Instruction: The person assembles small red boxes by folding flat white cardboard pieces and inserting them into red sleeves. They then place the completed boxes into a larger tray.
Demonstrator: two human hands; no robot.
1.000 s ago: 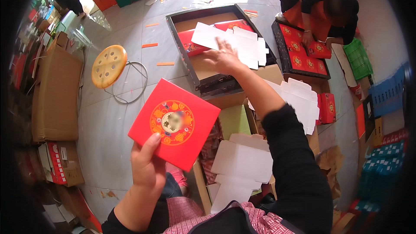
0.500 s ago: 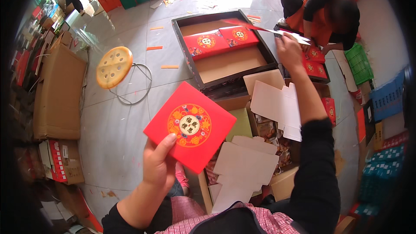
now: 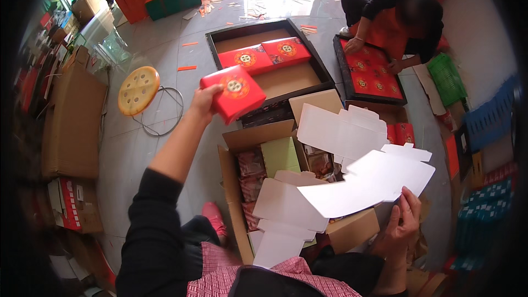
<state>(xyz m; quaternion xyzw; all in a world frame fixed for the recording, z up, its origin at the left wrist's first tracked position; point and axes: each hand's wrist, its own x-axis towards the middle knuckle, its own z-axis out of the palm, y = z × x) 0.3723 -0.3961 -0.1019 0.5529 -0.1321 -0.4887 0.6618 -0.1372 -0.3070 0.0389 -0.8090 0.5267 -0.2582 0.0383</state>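
My left hand (image 3: 204,103) is stretched forward and grips a red square gift box (image 3: 234,91) with a round flower emblem on its lid. The box hangs just in front of a big black-rimmed tray (image 3: 326,83). Two similar red boxes (image 3: 287,50) lie side by side in that tray. Low on the right, my right hand (image 3: 400,224) pinches the edge of a flat white die-cut carton blank (image 3: 368,184). The blank spreads over an open cardboard box (image 3: 232,201), where other blanks (image 3: 286,204) lie across packed goods.
A co-worker (image 3: 385,14) crouches at the far right, both hands at a second black tray (image 3: 404,99) filled with red boxes. To the left stands a round yellow stool (image 3: 137,91). Cartons (image 3: 69,115) line the left side; green and blue baskets (image 3: 446,80) are at the right.
My left hand has carried the red box forward toward the tray. The right hand has come back from the far right toward me, bringing the blank over the open cardboard box, white side up.
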